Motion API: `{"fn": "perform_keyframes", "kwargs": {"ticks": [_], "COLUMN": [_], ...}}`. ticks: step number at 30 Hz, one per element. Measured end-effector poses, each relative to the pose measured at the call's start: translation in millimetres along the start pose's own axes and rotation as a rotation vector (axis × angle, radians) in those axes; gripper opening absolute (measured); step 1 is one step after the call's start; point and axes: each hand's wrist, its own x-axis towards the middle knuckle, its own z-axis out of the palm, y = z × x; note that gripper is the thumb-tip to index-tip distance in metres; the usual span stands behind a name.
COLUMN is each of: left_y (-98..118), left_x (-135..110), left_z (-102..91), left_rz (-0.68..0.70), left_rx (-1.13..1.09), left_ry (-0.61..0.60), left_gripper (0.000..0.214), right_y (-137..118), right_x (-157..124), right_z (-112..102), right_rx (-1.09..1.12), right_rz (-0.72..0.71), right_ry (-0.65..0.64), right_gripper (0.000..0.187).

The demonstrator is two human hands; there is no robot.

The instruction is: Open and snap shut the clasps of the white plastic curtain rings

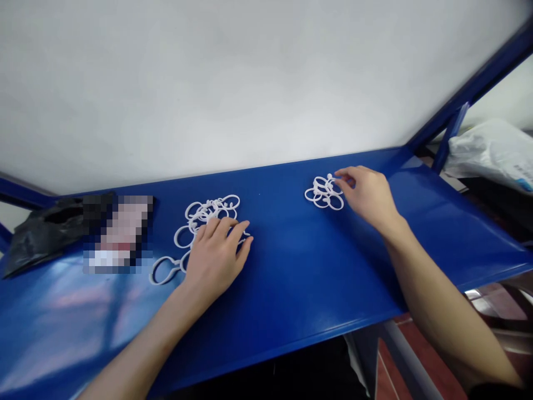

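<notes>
My left hand (219,247) rests palm down over a loose pile of white plastic rings (206,210), its fingers somewhat spread. Bits of white plastic show between its thumb and forefinger, and the palm hides part of the pile. One ring with a narrow neck (163,270) sticks out toward the near left. On the right, a smaller cluster of white rings (320,195) lies on the blue table (283,266). At this cluster's right edge my right hand (364,191) has thumb and forefinger drawn together on a white ring with a small knob (330,176).
A black plastic bag (39,236) and a blurred-out flat item (125,228) lie at the left. Behind the table rises a pale wall (250,83). A blue metal frame (449,130) stands at the right, with a clear plastic bag (495,153) beyond it.
</notes>
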Motion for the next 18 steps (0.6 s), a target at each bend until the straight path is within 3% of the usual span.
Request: {"fn": "perform_keyframes", "kwargs": {"ticks": [3, 7, 18], "left_y": [-0.9, -1.4, -2.5], "left_x": [-1.6, -4.9, -3.9], "left_z": [1.4, 5.3, 5.7], "left_rz": [-0.027, -0.026, -0.027], "left_rx": [0.042, 0.052, -0.128], "left_ry": [-0.075, -0.154, -0.076], "left_gripper": [0.033, 0.033, 0.024], "right_y": [10.9, 13.1, -0.7], "right_x": [4.6, 3.7, 1.6], "right_z": [-0.4, 4.6, -1.1], "right_rx": [-0.029, -0.053, -0.068], "right_rz": [0.116, 0.126, 0.11], "right_ry": [-0.116, -0.206, -0.094], "right_gripper": [0.016, 0.015, 0.017]}}
